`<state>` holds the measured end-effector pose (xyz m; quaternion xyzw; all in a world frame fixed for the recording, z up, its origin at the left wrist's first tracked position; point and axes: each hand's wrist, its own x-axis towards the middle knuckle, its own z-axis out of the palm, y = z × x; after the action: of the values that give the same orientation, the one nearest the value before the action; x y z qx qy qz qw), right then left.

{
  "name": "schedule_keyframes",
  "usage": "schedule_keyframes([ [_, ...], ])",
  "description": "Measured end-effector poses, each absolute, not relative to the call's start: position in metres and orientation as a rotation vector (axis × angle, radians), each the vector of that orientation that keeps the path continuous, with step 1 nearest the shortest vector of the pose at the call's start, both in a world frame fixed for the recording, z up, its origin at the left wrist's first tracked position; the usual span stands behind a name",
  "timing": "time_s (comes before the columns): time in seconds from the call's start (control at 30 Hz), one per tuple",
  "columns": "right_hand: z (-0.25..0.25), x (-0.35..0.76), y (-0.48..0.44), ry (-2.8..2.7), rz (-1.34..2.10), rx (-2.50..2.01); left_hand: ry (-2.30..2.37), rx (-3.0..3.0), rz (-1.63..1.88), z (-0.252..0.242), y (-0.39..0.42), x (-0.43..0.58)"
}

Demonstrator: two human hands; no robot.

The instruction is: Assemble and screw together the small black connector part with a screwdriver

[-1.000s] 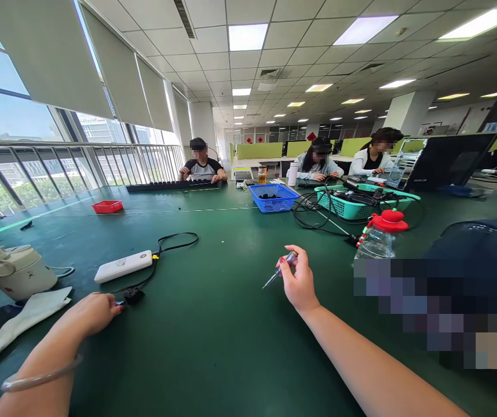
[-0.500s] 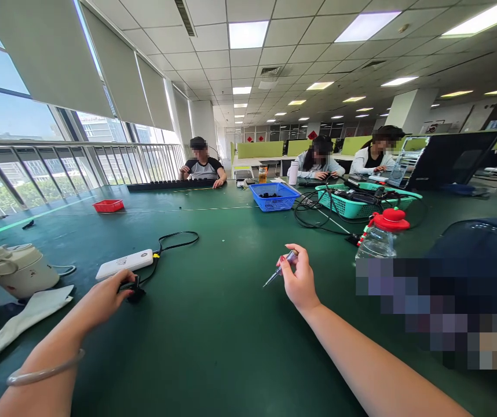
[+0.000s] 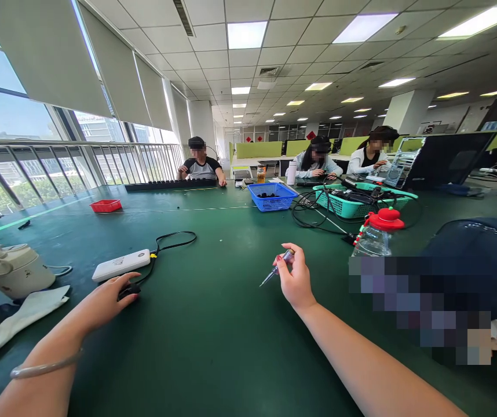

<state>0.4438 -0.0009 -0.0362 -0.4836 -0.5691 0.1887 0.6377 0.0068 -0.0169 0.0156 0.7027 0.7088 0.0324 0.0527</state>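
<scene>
My left hand rests low over the green table, thumb and forefinger spread around a small black object. That object sits on the tabletop; its exact kind is hard to make out. A black cable runs near it to a white power bank, which lies just beyond my fingers. In my right hand is a small screwdriver, gripped between thumb and fingers. Its tip points down and left, and I cannot tell whether it touches the table.
A bottle with a red cap stands right, beside a dark bag. Farther back are a blue basket, a teal basket with cables, and a red tray. A cream container stands left. Several people sit across.
My left hand has lowered the black object to the tabletop, and its fingers have spread apart. My right hand holds the screwdriver in nearly the same pose.
</scene>
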Motion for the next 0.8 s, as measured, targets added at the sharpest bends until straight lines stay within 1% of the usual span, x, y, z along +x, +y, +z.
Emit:
schedule_keyframes([
  [0.3, -0.0359, 0.4444, -0.0013, -1.312, 0.430, -1.116, 2.048, 2.139, 0.125, 0.0167, -0.0198, 0.0027],
  [0.8, -0.0370, 0.4442, -0.0003, -1.308, 0.453, -1.104, 2.090, 2.162, 0.033, 0.0220, -0.0197, 0.0077],
])
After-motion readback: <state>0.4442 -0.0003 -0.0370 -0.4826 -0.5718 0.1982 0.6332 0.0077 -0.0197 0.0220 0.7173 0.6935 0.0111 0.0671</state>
